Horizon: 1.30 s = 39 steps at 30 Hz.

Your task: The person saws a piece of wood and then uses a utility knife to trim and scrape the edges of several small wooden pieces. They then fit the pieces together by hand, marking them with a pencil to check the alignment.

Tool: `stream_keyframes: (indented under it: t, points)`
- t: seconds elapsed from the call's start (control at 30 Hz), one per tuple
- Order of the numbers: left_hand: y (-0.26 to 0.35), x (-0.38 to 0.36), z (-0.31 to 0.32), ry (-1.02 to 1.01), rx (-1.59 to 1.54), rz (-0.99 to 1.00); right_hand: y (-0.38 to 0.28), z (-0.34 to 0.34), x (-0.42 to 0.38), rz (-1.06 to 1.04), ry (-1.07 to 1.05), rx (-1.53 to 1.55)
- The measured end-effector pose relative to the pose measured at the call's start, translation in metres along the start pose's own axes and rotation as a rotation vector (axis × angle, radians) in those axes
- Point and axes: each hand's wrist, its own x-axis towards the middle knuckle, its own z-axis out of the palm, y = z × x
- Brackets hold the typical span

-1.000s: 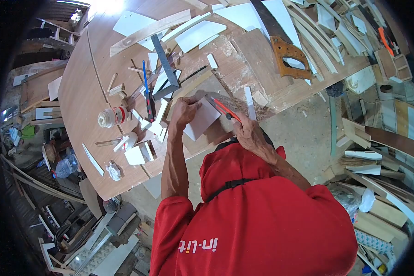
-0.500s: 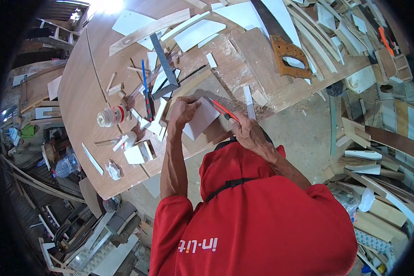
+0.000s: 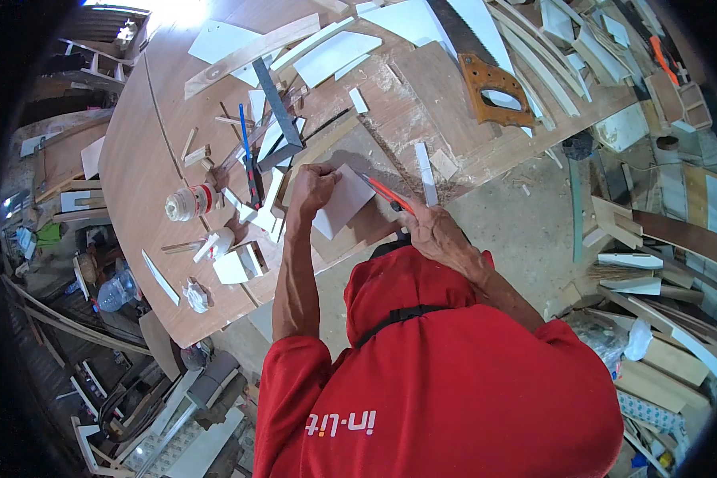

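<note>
My left hand point(image 3: 314, 188) is closed on the upper left edge of a white panel piece point(image 3: 344, 204), which is tilted above the near edge of the workbench. A red utility knife point(image 3: 391, 195) is gripped in my right hand point(image 3: 438, 234), its blade end at the panel's right edge. Whether the blade touches the panel is too small to make out. Just left of my left hand lie white offcuts point(image 3: 272, 209) and a blue-and-black tool point(image 3: 252, 163). A metal try square point(image 3: 279, 107) rests beyond them.
A handsaw point(image 3: 495, 92) lies at the bench's far right beside curved wood strips point(image 3: 536, 68). On the left stand a jar with a red label point(image 3: 190, 202) and a small white bottle point(image 3: 220, 239). More timber point(image 3: 661, 370) is piled at the right.
The knife and my right hand have shifted slightly toward my body along the panel's edge. My left hand keeps its hold. The whole view has moved a little.
</note>
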Motion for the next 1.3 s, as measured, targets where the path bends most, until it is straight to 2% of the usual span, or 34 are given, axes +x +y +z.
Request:
stream_keyframes:
  t: [0.17,0.23,0.27,0.33,0.37,0.43,0.63,0.7,0.77,0.83,0.93,1.0,1.03,1.1,1.17,1.23,1.3]
  points:
    - [0.011,-0.007,-0.001,0.023,-0.007,-0.036,0.011,0.000,-0.007,-0.020,-0.001,0.020]
    - [0.009,-0.010,-0.003,0.022,-0.016,-0.022,0.015,0.005,-0.010,-0.004,0.139,0.133]
    - [0.006,-0.011,-0.004,0.014,-0.025,-0.017,0.019,0.006,-0.013,-0.012,0.140,0.135]
    - [-0.014,-0.009,0.000,0.043,-0.089,0.021,0.010,-0.003,-0.016,0.410,0.014,0.894]
    - [-0.024,-0.008,0.002,0.067,-0.156,0.058,0.011,-0.003,-0.016,0.406,0.010,0.893]
    - [-0.019,-0.013,-0.003,0.068,-0.156,0.062,0.012,-0.003,-0.016,0.340,0.052,1.219]
    - [-0.026,-0.015,-0.009,0.137,-0.309,0.100,0.017,0.002,-0.008,0.321,0.008,1.170]
    - [-0.028,-0.014,-0.007,0.214,-0.273,0.106,0.018,0.007,-0.004,0.276,-0.004,1.151]
    - [-0.030,-0.010,-0.009,0.245,-0.213,0.084,0.014,0.013,0.005,0.277,0.009,0.968]
    - [-0.028,-0.008,-0.011,0.274,-0.152,0.059,0.004,0.016,0.013,0.268,0.023,0.922]
    - [-0.024,-0.007,-0.015,0.408,-0.171,0.089,-0.006,0.019,0.018,0.248,0.049,0.930]
    - [-0.019,-0.011,-0.020,0.460,-0.172,0.226,-0.012,0.018,0.017,0.242,0.055,0.982]
    - [-0.014,-0.016,-0.020,0.459,-0.175,0.222,-0.014,0.016,0.016,0.273,0.080,1.036]
    - [-0.002,-0.027,-0.012,0.296,-0.407,0.220,-0.011,0.013,0.013,0.310,0.115,1.085]
    - [0.004,-0.034,0.002,0.250,-0.455,0.225,0.000,0.009,0.010,0.318,0.096,0.917]
    - [0.010,-0.039,0.015,0.128,-0.453,0.229,0.000,0.004,0.005,0.328,0.114,0.873]
    - [0.007,-0.040,0.037,0.127,-0.467,0.247,0.012,0.009,0.001,0.244,0.166,0.577]
